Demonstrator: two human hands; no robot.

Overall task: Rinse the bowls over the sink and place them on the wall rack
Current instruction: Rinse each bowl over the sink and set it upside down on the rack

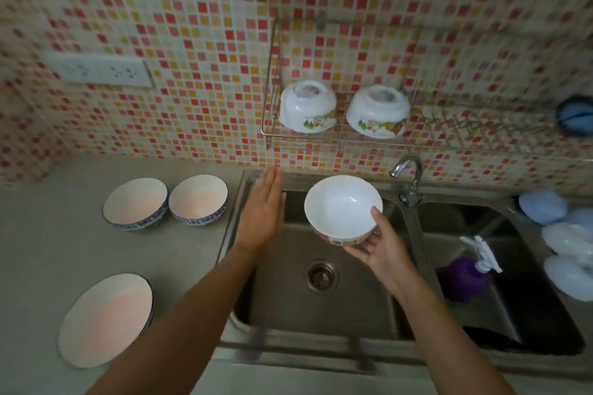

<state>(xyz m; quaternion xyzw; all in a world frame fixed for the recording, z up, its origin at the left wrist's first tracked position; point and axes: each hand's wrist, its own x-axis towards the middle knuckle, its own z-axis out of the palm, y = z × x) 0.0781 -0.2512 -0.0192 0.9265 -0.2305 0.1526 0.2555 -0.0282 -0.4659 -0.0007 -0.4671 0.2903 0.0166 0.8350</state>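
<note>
Worktop point(48, 250): three blue-rimmed bowls point(134, 204) parked upright left of sink, judged awaiting rinse. Sink point(321, 305): left basin bare, no water seen running from tap point(406, 170). Rack point(321, 135) on wall: two white bowls point(308, 106) set upside down, presumably to drain. White bowl point(343, 207) held upright over left basin, below tap, so drips are caught. Right hand point(382, 248) clamped on bowl's near side, thumb over rim, fingers beneath. Left hand point(264, 208) flat, fingers together, empty, just left of bowl, not touching.
</note>
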